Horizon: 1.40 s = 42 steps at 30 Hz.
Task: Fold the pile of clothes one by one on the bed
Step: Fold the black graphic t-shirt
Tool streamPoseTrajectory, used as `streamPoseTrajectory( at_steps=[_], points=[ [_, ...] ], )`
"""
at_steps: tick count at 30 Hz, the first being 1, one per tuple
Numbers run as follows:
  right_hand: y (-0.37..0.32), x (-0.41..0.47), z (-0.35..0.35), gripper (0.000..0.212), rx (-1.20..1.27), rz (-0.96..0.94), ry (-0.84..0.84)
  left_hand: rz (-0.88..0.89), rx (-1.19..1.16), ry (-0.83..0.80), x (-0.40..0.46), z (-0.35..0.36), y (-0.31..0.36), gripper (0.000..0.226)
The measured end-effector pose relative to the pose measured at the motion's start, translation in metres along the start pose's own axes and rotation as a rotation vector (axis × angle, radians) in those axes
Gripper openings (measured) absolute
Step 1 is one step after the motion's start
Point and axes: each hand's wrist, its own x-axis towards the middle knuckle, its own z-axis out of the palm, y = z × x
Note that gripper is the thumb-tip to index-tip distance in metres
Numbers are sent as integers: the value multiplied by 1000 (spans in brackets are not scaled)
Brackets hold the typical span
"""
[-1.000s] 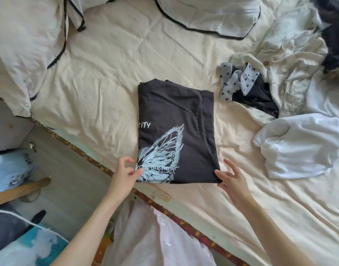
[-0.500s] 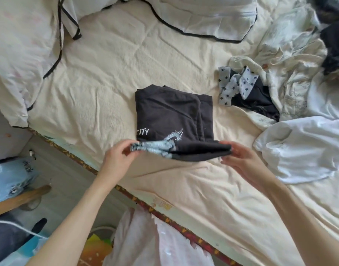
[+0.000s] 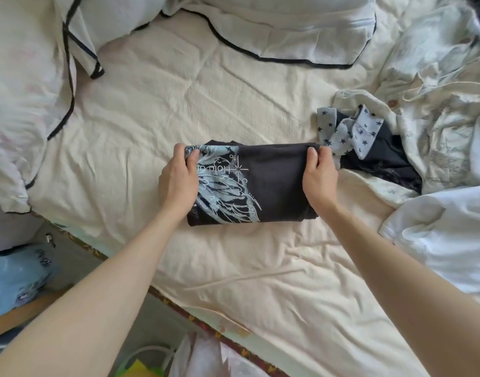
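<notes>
A star-print garment point(image 3: 350, 131) lies just beyond the right hand point(image 3: 319, 180) as both hands' fingers, left hand point(image 3: 179, 183) included, clamp the folded black T-shirt point(image 3: 274, 186) on the bed point(image 3: 206, 104).

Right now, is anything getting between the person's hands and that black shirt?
Nothing visible. The left hand and right hand each grip a far corner of the black butterfly shirt directly. The star-patterned garment lies just beyond the right hand, not in between.
</notes>
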Motion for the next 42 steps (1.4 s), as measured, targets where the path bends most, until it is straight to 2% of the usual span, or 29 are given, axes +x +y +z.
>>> streamPoseTrajectory(
  at_steps=[4, 7, 9, 10, 11, 13, 14, 16, 18, 20, 24, 29, 34, 37, 40, 42],
  points=[
    [9, 14, 21, 29, -114, 17, 23, -12, 204, 63, 12, 19, -7, 38],
    [9, 22, 27, 34, -148, 61, 7, -55, 242, 105, 15, 27, -8, 42],
    [5, 17, 20, 35, -184, -16, 53, -89, 170, 159, 12, 25, -6, 42],
    [4, 10, 15, 36, -233, -128, 101, -62, 140, 197, 8, 22, -5, 42],
    [4, 1, 12, 36, -295, -279, 148, 15, 141, 237, 1, 20, -4, 42],
    [10, -21, 10, 36, -433, -600, 171, 285, 194, 300, -20, 20, 4, 38],
    [14, -28, 13, 38, -511, -725, 120, 438, 234, 288, -29, 26, 8, 35],
    [21, -33, 20, 43, -627, -805, -36, 630, 354, 164, -39, 42, 16, 38],
    [27, -27, 27, 47, -673, -741, -112, 641, 478, -1, -36, 56, 17, 46],
    [31, -17, 29, 55, -707, -657, -119, 563, 541, -97, -25, 64, 9, 53],
    [47, -8, 34, 62, -776, -656, -153, 533, 568, -85, -19, 82, -8, 58],
    [64, 3, 48, 61, -787, -687, -112, 556, 611, -15, -11, 104, -19, 60],
    [48, -3, 42, 60, -769, -601, -191, 505, 666, -132, -14, 89, -4, 58],
    [41, -13, 30, 57, -659, -521, -227, 495, 535, -180, -22, 69, 4, 54],
    [45, -30, 11, 50, -441, -503, -159, 505, 274, -86, -34, 44, -5, 47],
    [48, -40, 2, 45, -234, -389, -75, 395, 24, 5, -37, 27, -18, 43]
  ],
)
